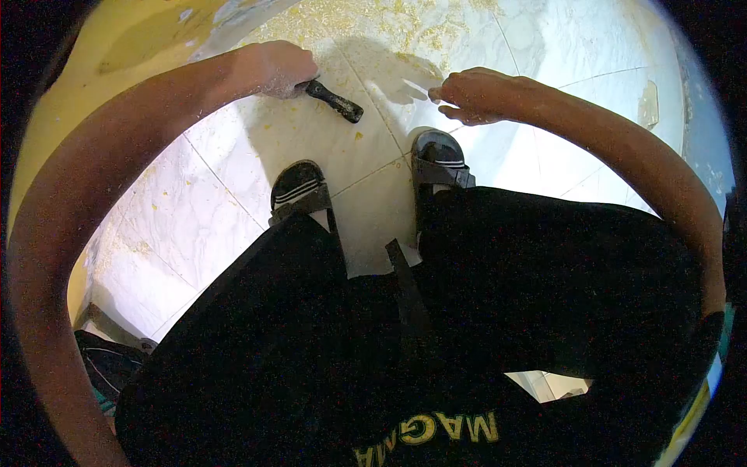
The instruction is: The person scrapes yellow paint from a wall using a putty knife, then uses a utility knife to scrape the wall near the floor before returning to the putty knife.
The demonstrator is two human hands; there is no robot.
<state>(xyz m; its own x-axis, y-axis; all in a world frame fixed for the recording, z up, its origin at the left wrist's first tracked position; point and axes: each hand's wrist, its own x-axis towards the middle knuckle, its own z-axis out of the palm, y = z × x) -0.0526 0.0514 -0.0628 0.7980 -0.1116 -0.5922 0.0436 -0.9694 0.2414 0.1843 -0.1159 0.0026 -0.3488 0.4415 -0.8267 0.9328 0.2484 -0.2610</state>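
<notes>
My left hand (284, 68) is wrapped round a black-handled tool (334, 101). Its scuffed handle sticks out toward the lower right, while the hand hides the tool's other end. Across from it, my right hand (476, 95) hangs over the floor with loosely bent fingers, thumb apart, and nothing in it. Beneath both hands lies a pale marbled tile floor (373, 163), strewn with yellowish flakes (436, 35) that are thickest at the top of the view.
A yellow wall (148, 39) with bare, peeled patches runs along the upper left. My feet, in dark sandals (299, 187), stand on the tiles below the hands. At the lower left is a black item (113, 362). A pale chipped spot (649, 105) shows at right.
</notes>
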